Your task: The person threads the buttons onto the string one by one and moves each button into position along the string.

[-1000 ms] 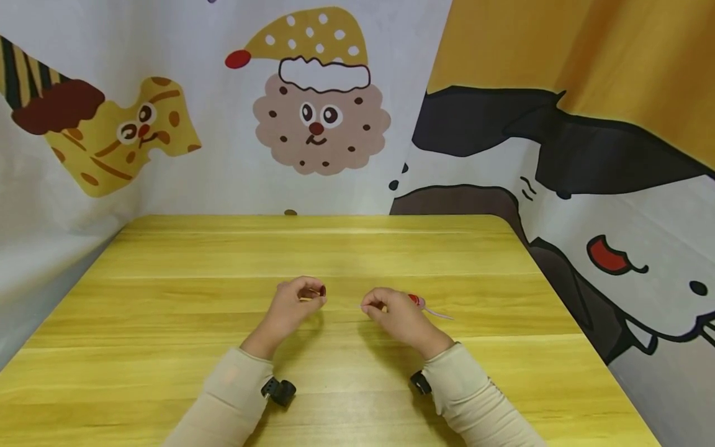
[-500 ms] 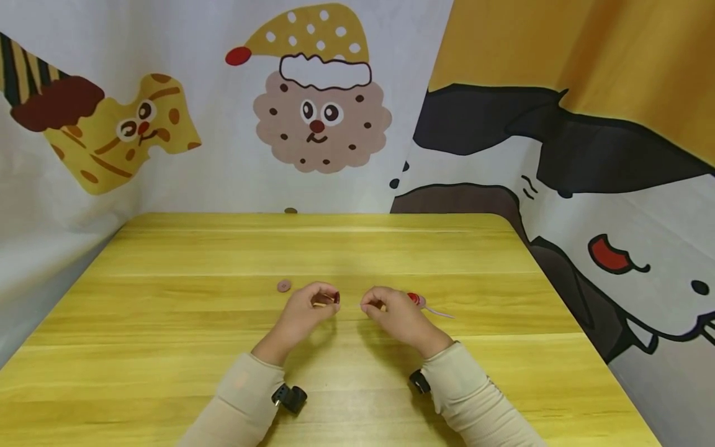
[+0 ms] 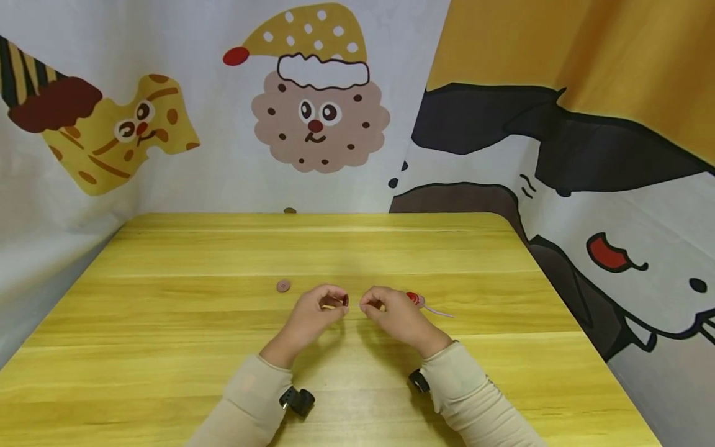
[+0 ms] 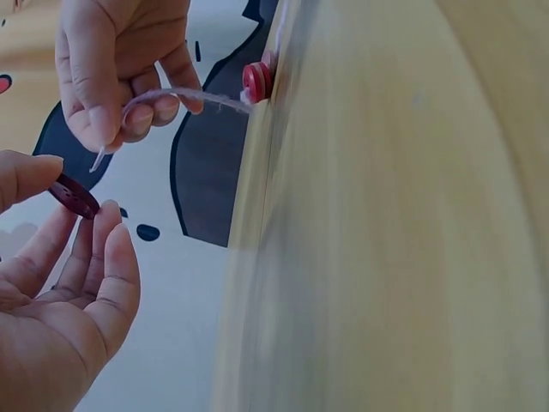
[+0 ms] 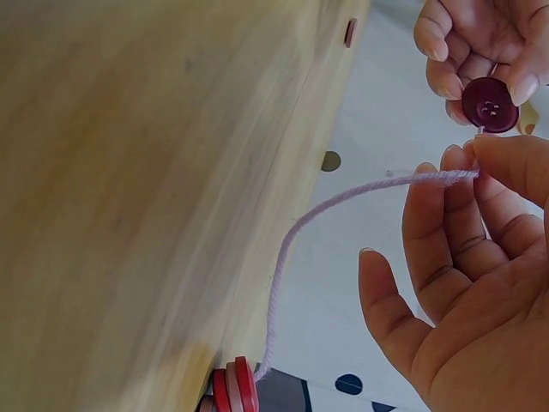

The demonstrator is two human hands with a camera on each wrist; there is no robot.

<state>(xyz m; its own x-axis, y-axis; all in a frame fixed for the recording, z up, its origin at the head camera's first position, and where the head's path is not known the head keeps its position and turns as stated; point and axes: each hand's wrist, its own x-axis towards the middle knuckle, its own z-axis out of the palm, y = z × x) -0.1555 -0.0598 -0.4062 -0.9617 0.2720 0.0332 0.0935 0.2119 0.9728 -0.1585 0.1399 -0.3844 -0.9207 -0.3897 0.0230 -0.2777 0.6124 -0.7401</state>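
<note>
In the right wrist view, my left hand [image 3: 310, 316] pinches a dark red button [image 5: 480, 93] with several small holes in its middle. It holds the button up on edge by the rim. My right hand [image 3: 403, 320] pinches a lilac yarn [image 5: 369, 186] between thumb and index finger, a short end sticking out toward the button. Both hands hover over the table, fingertips close together. Whether the yarn tip touches the button cannot be told. From the right hand the yarn runs down to a stack of red and pink buttons [image 5: 244, 386], partly hidden behind that hand in the head view.
A single pinkish-brown button [image 3: 283, 285] lies on the wooden table [image 3: 195, 347], left of the left hand. The yarn's tail [image 3: 440, 312] trails right from the stack. A cartoon-printed curtain [image 3: 195, 37] hangs behind the table and along its sides.
My left hand has moved right and slightly nearer with the dark red button, toward the right hand. This uncovers the pinkish-brown button on the table. The right hand has hardly moved.
</note>
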